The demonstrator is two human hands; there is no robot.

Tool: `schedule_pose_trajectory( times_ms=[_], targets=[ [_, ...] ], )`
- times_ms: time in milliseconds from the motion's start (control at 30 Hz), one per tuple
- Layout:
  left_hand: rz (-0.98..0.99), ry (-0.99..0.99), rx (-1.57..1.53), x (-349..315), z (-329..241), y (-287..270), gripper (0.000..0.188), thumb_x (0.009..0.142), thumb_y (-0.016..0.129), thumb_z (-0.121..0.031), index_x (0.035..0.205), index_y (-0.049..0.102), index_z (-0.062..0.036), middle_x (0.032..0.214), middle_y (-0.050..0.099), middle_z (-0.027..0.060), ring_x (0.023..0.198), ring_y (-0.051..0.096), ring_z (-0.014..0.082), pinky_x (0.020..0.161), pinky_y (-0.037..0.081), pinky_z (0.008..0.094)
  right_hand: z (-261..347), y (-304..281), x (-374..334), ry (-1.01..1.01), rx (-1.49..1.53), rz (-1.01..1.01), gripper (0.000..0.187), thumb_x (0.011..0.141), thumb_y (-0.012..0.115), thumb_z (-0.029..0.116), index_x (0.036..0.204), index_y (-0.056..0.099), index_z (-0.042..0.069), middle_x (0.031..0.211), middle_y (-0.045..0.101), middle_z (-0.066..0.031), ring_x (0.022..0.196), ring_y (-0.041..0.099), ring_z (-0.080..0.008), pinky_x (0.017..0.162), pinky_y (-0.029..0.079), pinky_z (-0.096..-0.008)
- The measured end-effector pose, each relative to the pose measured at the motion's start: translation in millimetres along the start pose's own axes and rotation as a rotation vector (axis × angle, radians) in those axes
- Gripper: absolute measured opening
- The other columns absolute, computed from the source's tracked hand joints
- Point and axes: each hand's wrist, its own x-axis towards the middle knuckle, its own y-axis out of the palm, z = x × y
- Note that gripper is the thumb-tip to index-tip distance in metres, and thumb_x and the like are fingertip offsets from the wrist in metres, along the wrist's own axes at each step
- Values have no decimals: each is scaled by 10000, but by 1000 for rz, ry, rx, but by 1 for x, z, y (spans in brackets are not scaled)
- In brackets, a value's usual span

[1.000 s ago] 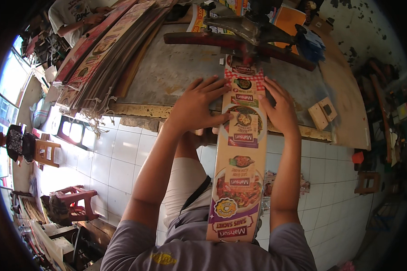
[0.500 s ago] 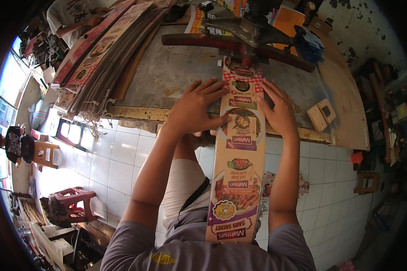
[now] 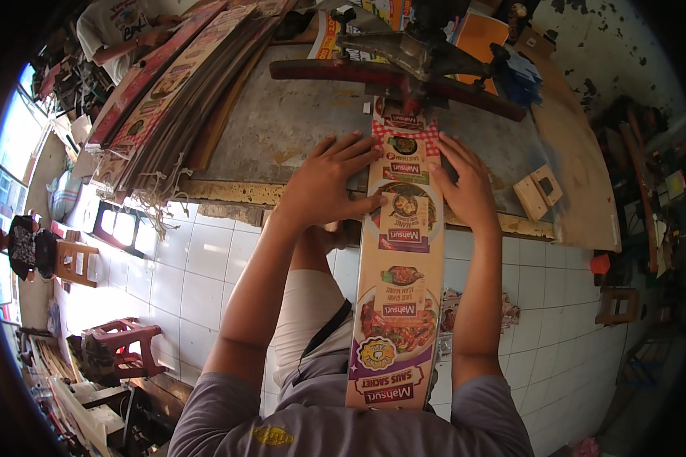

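A long printed cardboard strip (image 3: pixel 400 263) with food pictures runs from my torso up over the table edge, its far end beneath the metal press-like device (image 3: pixel 415 57). My left hand (image 3: pixel 331 179) lies on the table with fingers spread, its fingertips and thumb touching the strip's left edge. Along the right edge rests my right hand (image 3: pixel 465 183), fingers stretched forward and thumb against the strip. Neither hand wraps round it. The device's red bar crosses above the strip and hides its far end.
On the table's (image 3: pixel 244 145) left lies a stack of similar printed strips (image 3: pixel 160 99) with strings hanging off the edge. A small wooden block (image 3: pixel 537 192) sits at the right. Another person (image 3: pixel 118 34) is at the far left. A red stool (image 3: pixel 122 346) stands on the tiled floor.
The whole view has shifted very slightly. My hands and the strip keep the same places relative to each other and to the device.
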Motion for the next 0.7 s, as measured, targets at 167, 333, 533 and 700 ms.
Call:
schedule_pose_trajectory(
  times_ms=[167, 333, 533, 700],
  targets=[
    [-4, -4, -14, -1, 0, -1, 790, 833, 852, -504, 1478, 688, -78, 1598, 612, 143, 1543, 502, 359, 1295, 353, 586, 1, 1, 0, 1, -6, 3, 532, 1092, 666, 397, 1513, 647, 72, 1629, 578, -107, 1560, 464, -322, 1282, 349, -502],
    [1, -5, -13, -1, 0, -2, 788, 837, 848, -507, 1479, 686, -80, 1600, 609, 143, 1543, 500, 364, 1299, 348, 592, -1, 2, 0, -15, -14, -5, 531, 1089, 671, 396, 1506, 652, 68, 1620, 587, -110, 1555, 470, -325, 1275, 356, -505],
    [1, -10, -14, 0, 0, -1, 781, 850, 837, -524, 1484, 682, -95, 1602, 606, 141, 1542, 498, 372, 1302, 338, 593, 0, 1, 0, -12, -8, -15, 524, 1085, 677, 390, 1499, 656, 71, 1612, 593, -114, 1537, 490, -334, 1270, 361, -514],
    [8, -8, -36, 2, -2, -3, 784, 857, 840, -521, 1494, 671, -97, 1616, 594, 125, 1547, 487, 377, 1300, 334, 594, 1, 0, -1, -5, 16, -50, 521, 1065, 704, 377, 1480, 669, 65, 1579, 618, -125, 1509, 517, -348, 1247, 387, -531]
  ],
)
